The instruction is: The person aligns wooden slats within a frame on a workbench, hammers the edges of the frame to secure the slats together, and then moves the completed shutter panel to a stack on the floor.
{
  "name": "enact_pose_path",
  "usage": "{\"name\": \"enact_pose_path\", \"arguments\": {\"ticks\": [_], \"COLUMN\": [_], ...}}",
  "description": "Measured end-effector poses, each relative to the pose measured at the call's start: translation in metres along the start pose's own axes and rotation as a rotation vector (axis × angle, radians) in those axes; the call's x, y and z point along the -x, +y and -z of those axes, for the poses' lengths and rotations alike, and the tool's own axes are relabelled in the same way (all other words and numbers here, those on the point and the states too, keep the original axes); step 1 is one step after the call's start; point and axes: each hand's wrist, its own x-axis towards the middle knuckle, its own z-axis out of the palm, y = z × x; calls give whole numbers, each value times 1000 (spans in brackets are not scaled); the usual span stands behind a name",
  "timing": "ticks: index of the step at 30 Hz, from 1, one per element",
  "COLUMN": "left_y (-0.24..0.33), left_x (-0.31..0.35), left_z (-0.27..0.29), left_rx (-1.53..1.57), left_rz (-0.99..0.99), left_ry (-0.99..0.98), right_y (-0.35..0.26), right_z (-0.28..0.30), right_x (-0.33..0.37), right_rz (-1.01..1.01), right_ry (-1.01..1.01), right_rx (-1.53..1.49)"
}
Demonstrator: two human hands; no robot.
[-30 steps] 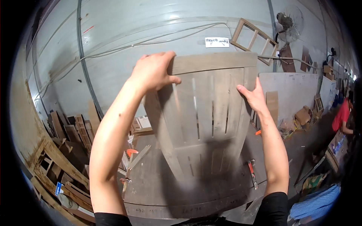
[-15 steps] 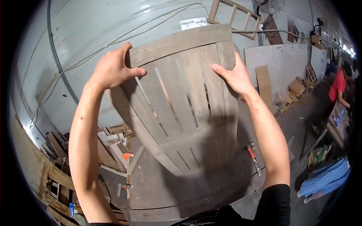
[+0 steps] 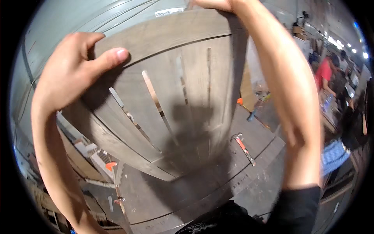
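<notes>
A large grey-brown slatted wooden panel (image 3: 159, 95) stands upright and tilted before me, its lower end by the dark worktable (image 3: 156, 208). Narrow slots run down its face. My left hand (image 3: 78, 64) is closed on the panel's upper left corner, thumb on the front face, the other fingers hidden behind. At the top right, my right hand (image 3: 214, 4) lies at the upper edge; the frame's edge cuts it off, so its grip is unclear. On the table, right of the panel, lies a hammer (image 3: 244, 150) with a red handle.
Orange clamp parts show at the table's left (image 3: 110, 165) and far right (image 3: 239, 101). Wood pieces (image 3: 91, 154) are stacked at the left. A person in red (image 3: 323, 74) and another in dark clothes (image 3: 352, 124) are at the right. A pale wall stands behind.
The panel has come closer and swung leftward in view. My right hand has gone from its right edge up to the top edge. My left hand keeps its grip at the upper left.
</notes>
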Motion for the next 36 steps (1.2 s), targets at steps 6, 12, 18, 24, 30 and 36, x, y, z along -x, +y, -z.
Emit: {"name": "enact_pose_path", "arguments": {"ticks": [6, 12, 18, 24, 30, 36], "left_y": [-5, -73, -68, -9, 22, 5], "left_x": [10, 79, 147, 140, 127, 133], "left_z": [-1, -14, -141, -162, -157, -154], "left_rx": [-73, -30, 1165, 1267, 1144, 1220], "left_rz": [-9, -122, 325, 257, 226, 262], "left_ry": [15, 708, 275, 558, 635, 568], "right_y": [26, 49, -26, -132, -117, -176], "right_z": [-11, -9, -3, 12, 33, -52], "right_x": [-1, -5, 35, 69, 128, 52], "right_rz": [91, 360, 241, 613, 561, 604], "right_ry": [28, 443, 75, -60, -80, -164], "right_rx": [-228, -386, -265, -149, -101, -250]}}
